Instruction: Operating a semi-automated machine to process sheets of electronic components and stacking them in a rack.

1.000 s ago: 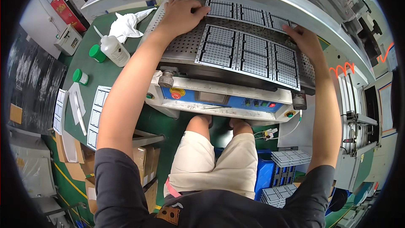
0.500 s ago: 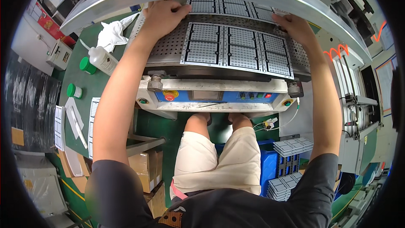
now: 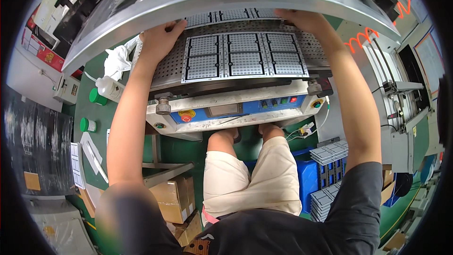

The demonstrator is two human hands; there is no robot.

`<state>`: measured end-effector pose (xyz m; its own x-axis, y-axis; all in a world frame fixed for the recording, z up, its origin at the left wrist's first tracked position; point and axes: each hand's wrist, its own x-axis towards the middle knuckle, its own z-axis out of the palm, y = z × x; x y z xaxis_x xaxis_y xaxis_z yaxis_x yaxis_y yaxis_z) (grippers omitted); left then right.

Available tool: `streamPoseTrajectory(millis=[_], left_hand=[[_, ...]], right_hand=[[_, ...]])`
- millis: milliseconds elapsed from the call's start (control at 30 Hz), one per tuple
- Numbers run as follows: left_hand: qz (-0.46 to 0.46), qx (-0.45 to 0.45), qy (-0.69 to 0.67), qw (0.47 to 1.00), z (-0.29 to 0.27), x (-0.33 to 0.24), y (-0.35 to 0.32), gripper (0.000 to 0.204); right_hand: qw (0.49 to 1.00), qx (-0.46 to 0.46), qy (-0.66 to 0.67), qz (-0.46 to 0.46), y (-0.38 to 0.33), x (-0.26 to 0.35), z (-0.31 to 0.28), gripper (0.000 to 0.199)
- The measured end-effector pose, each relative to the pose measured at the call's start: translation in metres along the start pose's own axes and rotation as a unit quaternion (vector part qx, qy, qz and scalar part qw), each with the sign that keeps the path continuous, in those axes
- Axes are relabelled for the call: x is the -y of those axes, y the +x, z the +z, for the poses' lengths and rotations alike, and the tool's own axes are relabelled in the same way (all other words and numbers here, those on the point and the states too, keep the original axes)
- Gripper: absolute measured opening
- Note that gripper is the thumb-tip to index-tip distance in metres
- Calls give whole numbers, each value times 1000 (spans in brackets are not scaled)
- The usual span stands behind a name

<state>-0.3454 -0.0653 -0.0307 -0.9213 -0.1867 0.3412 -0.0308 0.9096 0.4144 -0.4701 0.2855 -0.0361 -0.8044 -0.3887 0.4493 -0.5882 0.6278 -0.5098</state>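
Two white and black printed circuit board panels lie on a perforated metal bed (image 3: 170, 66). The near circuit board panel (image 3: 245, 55) is flat and untouched close to the bed's front edge. Behind it, the far circuit board panel (image 3: 231, 16) is partly hidden under the overhanging metal frame (image 3: 236, 0). My left hand (image 3: 163, 42) pinches the left end of that far panel, thumb and fingers closed at its edge. At its right end my right hand (image 3: 302, 21) has its fingers closed on the edge, their tips partly covered by the frame.
The machine's blue control panel (image 3: 226, 110) faces me below the bed. On the green table at left are a white cloth (image 3: 117, 63), a squeeze bottle (image 3: 109, 88) and green-lidded jars (image 3: 88, 124). Stacked board panels (image 3: 325, 200) sit at lower right beside a blue bin (image 3: 307, 184).
My view has shifted, so the bed and panels sit farther left. The overhead frame now hides more of the far panel and my right fingertips. Both hands stay at that panel's ends.
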Motion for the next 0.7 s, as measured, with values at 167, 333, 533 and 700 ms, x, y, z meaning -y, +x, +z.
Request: streamPoseTrajectory(millis=[167,333,533,700], left_hand=[[65,-192,-101,974,-9,-13,-38,33],[198,-238,-115,944,-27,-54,-178,22],[381,250,-221,862,72,-96,-240,24],[351,442,-240,790,181,-151,-229,28]], right_hand=[[981,-156,-20,118,-47,17,-35,45],[938,-206,267,82,-182,83,-44,28],[837,96,514,162,-210,115,28,29],[782,11,570,252,-172,131,54,32]])
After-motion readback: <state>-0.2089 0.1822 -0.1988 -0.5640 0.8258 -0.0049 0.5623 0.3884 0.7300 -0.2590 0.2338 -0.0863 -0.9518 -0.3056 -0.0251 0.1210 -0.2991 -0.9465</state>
